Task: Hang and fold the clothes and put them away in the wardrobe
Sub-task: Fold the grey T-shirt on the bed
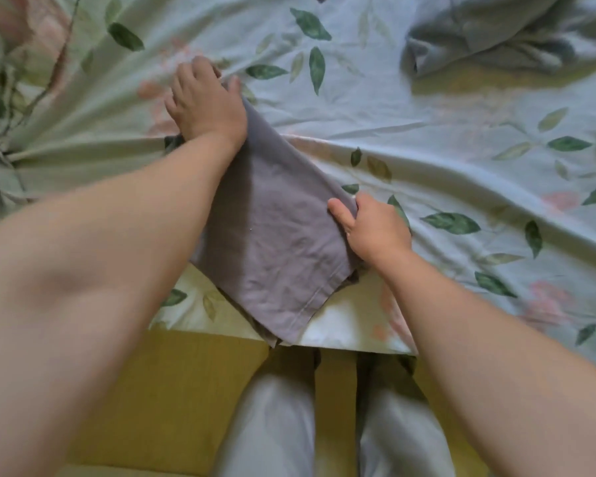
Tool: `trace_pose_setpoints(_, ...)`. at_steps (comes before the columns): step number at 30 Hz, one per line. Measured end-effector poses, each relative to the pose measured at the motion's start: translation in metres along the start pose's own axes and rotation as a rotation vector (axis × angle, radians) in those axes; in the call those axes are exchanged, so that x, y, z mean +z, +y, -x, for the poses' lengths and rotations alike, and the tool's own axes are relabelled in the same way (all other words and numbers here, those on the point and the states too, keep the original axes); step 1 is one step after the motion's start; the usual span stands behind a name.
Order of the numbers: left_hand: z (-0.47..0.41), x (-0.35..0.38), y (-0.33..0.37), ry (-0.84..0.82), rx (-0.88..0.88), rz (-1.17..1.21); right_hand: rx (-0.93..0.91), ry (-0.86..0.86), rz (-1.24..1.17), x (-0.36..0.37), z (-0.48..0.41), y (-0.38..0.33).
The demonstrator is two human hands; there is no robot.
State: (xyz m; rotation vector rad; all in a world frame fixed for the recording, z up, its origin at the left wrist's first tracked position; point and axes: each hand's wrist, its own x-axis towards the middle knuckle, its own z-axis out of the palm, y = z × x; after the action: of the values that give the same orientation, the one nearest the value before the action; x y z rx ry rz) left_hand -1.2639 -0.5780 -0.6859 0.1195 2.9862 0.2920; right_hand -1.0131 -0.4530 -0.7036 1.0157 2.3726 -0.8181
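A folded grey-purple garment lies in a long strip on the bed, running from the upper left down to the bed's near edge, where its hem hangs over. My left hand covers its far end, fingers curled over that edge. My right hand holds the right-hand side edge, thumb on top of the cloth and fingers under or beside the fold.
The bed carries a pale sheet with green leaf print, bunched into creases at the far left. A crumpled grey-blue garment lies at the upper right. Below the bed edge are a yellow floor and my legs in grey trousers.
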Motion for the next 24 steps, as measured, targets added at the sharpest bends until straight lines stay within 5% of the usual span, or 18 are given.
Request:
trace_pose_setpoints(3,0.059,-0.008,-0.017,0.077,0.172,-0.068,-0.048,-0.114,-0.148,-0.008,0.002,0.01)
trace_pose_setpoints(8,0.173,-0.009,-0.078,0.178,0.024,0.002,0.077,-0.362,-0.569,-0.02,0.006,0.023)
trace_pose_setpoints(12,0.225,0.009,-0.113,-0.097,0.459,-0.193,0.169,-0.622,-0.875,-0.025,0.011,0.028)
trace_pose_setpoints(16,0.221,0.02,-0.125,-0.378,0.459,-0.305,0.292,-0.513,-1.069,-0.014,0.027,0.025)
trace_pose_setpoints(20,0.221,0.011,-0.114,-0.312,0.424,-0.288,0.499,-0.379,-1.453,0.008,0.058,0.016)
trace_pose_setpoints(24,0.213,0.003,-0.093,-0.219,0.402,-0.199,0.565,-0.53,-1.392,0.033,0.087,0.008)
